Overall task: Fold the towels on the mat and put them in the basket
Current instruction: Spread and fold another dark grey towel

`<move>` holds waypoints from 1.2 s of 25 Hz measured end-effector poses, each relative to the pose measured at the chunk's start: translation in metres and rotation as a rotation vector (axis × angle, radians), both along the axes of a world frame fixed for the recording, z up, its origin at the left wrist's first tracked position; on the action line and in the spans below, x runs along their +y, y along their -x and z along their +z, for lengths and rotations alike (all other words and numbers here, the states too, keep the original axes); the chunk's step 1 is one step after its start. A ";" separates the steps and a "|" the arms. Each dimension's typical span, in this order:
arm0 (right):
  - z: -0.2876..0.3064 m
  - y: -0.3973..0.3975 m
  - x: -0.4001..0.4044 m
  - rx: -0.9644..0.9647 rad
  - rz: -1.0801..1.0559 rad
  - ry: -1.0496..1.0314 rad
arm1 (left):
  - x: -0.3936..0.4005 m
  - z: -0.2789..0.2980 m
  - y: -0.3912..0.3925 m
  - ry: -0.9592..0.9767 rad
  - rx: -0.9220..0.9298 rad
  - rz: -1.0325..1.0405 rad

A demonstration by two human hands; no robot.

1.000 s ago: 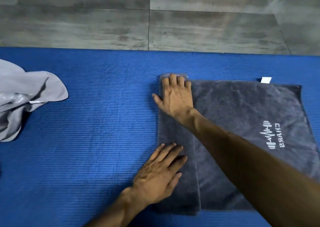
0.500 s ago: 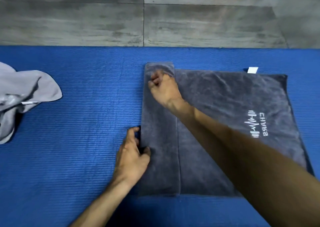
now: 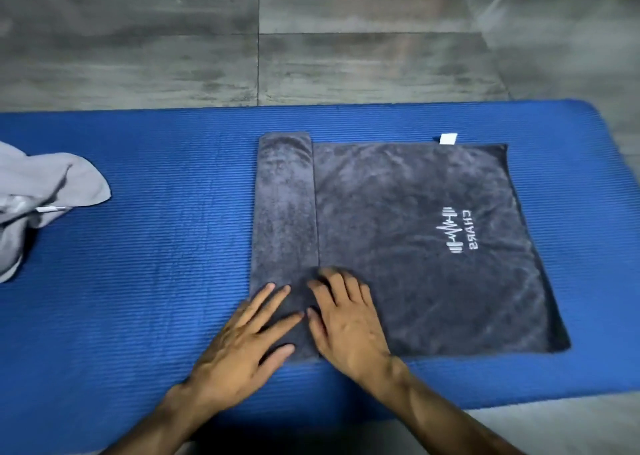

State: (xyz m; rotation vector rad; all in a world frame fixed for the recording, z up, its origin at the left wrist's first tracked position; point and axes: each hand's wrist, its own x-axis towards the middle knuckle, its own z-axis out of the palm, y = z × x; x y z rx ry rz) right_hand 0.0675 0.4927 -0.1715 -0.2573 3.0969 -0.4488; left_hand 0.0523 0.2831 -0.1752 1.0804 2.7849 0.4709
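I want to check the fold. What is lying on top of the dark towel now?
On the dark towel lie its own folded strip along the left edge and both hands, left and right, flat at the near end. The cloth beneath the strip and hands is covered.

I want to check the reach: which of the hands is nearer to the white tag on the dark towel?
Right. The right hand lies on the dark towel, below-left of the white tag; the left hand lies farther left at the folded edge.

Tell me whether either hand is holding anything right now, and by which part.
Nothing is held. Both the left hand and right hand lie flat on the dark towel's near folded edge.
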 end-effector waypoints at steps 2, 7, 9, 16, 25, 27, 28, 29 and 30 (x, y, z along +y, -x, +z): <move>0.008 -0.013 -0.005 -0.019 0.036 0.001 | 0.011 0.013 0.000 -0.244 -0.134 0.352; 0.022 -0.034 -0.010 -0.274 0.056 0.135 | 0.027 0.036 0.006 -0.509 -0.703 1.035; 0.026 -0.041 -0.010 -0.324 0.103 0.161 | 0.017 0.036 0.004 -0.511 -0.776 1.040; 0.056 0.002 -0.016 -0.257 0.018 0.246 | 0.022 0.051 0.002 -0.507 -0.825 0.988; 0.050 0.096 -0.025 -0.390 -0.084 0.341 | 0.018 0.042 0.027 -0.590 -0.812 0.993; 0.045 0.108 -0.009 -0.294 -0.148 0.376 | 0.016 0.042 0.055 -0.584 -0.751 0.963; 0.040 0.112 0.000 -0.243 -0.173 0.359 | 0.017 0.042 0.071 -0.550 -0.693 0.914; 0.036 0.114 0.009 -0.207 -0.190 0.323 | 0.020 0.042 0.088 -0.459 -0.597 0.833; 0.031 0.115 0.019 -0.180 -0.201 0.281 | 0.024 0.042 0.103 -0.294 -0.472 0.722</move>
